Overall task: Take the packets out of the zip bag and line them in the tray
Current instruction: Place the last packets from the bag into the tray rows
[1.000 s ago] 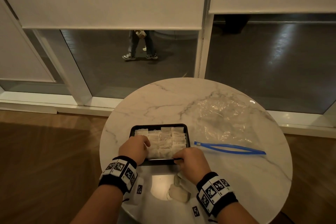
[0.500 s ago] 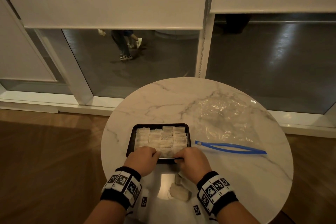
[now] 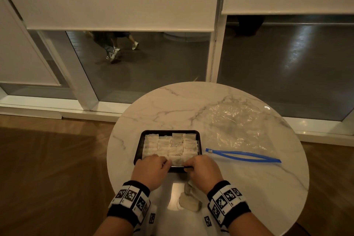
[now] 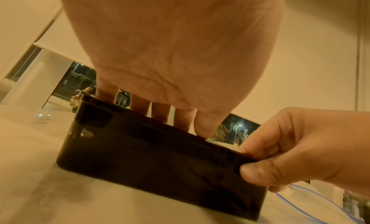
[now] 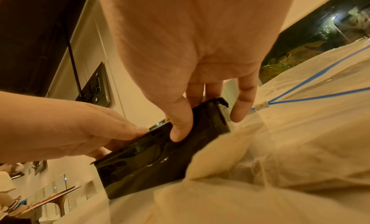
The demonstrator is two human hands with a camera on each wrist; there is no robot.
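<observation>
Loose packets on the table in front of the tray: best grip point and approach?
Pinch the topmost loose packet by its raised crumpled edge, from above, with the right hand nearest. They lie flat in a small heap on the marble table, so side access looks poor.

The tray sits on the worktop near its front left part, with packets lined in rows inside it. The zip bag lies to the right of the tray, just beside it. Loose packets rest in front of the tray. The left hand and right hand meet the tray's near edge side by side.
</observation>
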